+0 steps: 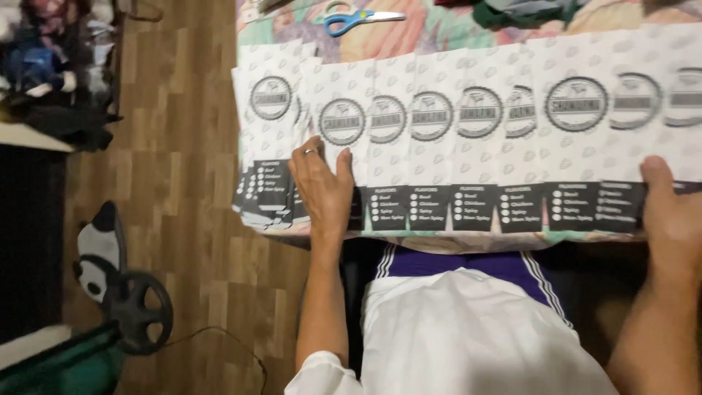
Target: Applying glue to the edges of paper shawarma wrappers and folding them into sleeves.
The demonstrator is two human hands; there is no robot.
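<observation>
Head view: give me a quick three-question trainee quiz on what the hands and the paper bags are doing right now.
1. True or false: the left hand lies flat on the row of paper bags.
2. Which item lies beyond the bags, near the top edge? A) blue-handled scissors B) a stapler C) a tape roll
3. Fill in: the right hand rests at the row's ____ end, thumb on the bags' dark lower band.

Key
1. True: palm down, fingers spread over the overlapped bags.
2. A: the scissors lie on the patterned cloth.
3. Right.
</observation>
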